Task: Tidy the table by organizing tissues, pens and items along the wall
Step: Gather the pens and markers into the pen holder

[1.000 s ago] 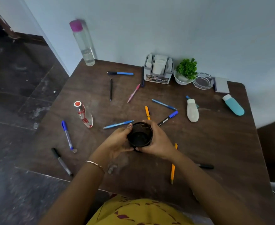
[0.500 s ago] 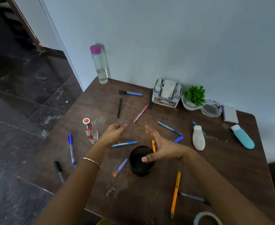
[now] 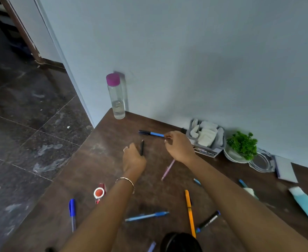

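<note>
Sideways lies blue pen (image 3: 151, 133); black pen (image 3: 142, 147) points forward.

Likely a home or small office room (hard to say which): wooden table (image 3: 104, 157) against a pale blue wall (image 3: 204, 51), dark tiled floor (image 3: 22, 133), tissue holder (image 3: 206, 137), potted plant (image 3: 242, 144), water bottle (image 3: 116, 99)

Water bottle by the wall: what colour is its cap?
Magenta; the cap shows best in the head view.

**No legible text**

The tissue holder (image 3: 206, 142) has a printed label on its front, too blurred to read. The black marker (image 3: 208, 221) has white lettering along its barrel, too small and smeared to read.
</note>
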